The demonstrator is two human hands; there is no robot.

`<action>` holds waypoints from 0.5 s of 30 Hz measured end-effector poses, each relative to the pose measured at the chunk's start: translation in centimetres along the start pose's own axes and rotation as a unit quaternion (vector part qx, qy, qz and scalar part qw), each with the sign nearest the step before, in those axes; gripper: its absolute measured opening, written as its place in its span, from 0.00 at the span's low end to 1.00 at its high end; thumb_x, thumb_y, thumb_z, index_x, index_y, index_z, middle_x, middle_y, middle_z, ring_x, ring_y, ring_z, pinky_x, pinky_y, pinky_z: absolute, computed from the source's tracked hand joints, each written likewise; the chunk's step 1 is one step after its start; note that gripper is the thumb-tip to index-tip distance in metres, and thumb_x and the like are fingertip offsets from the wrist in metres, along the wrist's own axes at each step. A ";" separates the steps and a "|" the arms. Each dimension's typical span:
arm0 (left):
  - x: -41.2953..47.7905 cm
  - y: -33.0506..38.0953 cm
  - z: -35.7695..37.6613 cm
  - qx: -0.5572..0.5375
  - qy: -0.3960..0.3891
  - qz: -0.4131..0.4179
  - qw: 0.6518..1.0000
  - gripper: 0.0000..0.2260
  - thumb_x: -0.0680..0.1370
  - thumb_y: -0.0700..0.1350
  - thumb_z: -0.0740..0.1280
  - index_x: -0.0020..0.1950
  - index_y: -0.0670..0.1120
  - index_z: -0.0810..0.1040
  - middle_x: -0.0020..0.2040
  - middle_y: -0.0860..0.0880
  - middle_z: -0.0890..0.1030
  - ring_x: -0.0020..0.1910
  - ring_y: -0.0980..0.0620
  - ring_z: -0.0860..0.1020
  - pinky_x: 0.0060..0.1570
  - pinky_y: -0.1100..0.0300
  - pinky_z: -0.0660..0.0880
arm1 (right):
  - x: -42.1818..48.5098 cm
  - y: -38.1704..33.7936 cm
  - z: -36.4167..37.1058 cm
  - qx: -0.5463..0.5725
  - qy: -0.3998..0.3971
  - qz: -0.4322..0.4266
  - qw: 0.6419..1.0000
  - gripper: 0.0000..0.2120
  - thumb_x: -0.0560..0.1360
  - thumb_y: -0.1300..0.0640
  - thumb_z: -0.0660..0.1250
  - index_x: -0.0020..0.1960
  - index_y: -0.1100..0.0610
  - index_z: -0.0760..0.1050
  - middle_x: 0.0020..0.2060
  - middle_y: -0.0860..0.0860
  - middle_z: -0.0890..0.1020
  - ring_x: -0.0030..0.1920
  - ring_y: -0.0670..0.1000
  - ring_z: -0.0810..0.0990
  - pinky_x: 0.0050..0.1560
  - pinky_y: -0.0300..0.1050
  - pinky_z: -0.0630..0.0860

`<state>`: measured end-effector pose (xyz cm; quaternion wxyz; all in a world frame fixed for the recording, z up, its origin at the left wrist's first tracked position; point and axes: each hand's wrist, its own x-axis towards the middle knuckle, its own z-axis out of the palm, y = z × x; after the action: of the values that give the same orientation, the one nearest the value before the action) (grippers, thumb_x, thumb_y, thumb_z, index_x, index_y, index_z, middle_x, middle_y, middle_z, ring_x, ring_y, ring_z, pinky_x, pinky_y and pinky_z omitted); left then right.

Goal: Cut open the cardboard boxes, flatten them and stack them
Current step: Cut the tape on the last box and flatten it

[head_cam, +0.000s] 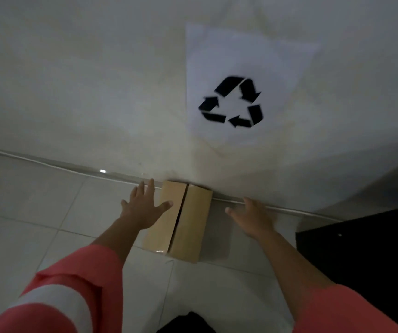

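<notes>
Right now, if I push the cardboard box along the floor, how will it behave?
The cardboard box probably slides easily: the tiled floor looks smooth and glossy. Lying low and broad, it is unlikely to tip. It may flex along its dark middle seam, so perhaps not very stiff.

Cardboard box [183, 222] by wall [85, 92], left hand [143, 210], right hand [253, 218]

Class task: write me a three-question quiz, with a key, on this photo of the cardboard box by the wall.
1. True or false: the right hand holds the box.
2. What is printed on the paper sheet? A) recycling arrows B) a stop sign C) a flame
3. Fill in: the box sits on the tiled ___, against the wall.
Key: 1 false; 2 A; 3 floor.
</notes>
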<state>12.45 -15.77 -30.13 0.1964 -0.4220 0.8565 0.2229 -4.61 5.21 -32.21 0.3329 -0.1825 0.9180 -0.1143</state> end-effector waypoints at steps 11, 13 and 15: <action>17.5 -7.8 20.3 -0.087 -0.022 -0.054 0.994 0.48 0.72 0.70 0.62 0.79 0.50 0.39 0.80 0.44 0.44 0.78 0.42 0.48 0.71 0.35 0.51 | 15.6 2.4 21.6 0.058 -0.046 0.070 0.995 0.48 0.68 0.28 0.62 0.78 0.51 0.48 0.77 0.53 0.57 0.76 0.55 0.56 0.73 0.61 0.49; 19.8 -9.2 23.1 -0.129 -0.020 -0.074 0.989 0.54 0.67 0.74 0.65 0.79 0.50 0.39 0.80 0.43 0.46 0.78 0.40 0.50 0.71 0.34 0.54 | 17.8 2.9 25.0 0.117 -0.052 0.085 0.988 0.55 0.63 0.25 0.65 0.78 0.50 0.46 0.76 0.53 0.58 0.75 0.56 0.58 0.73 0.61 0.50; 21.5 -10.6 25.3 -0.206 -0.019 -0.098 0.974 0.64 0.55 0.78 0.67 0.79 0.51 0.38 0.79 0.42 0.50 0.76 0.38 0.55 0.69 0.33 0.59 | 19.6 3.5 28.2 0.212 -0.057 0.098 0.971 0.67 0.50 0.20 0.67 0.78 0.49 0.44 0.75 0.52 0.62 0.73 0.56 0.64 0.72 0.60 0.57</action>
<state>12.61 -21.30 -64.52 0.1428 -0.5305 0.7431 0.3821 -1.06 -2.14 -65.70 0.4253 -0.0228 0.8658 -0.2629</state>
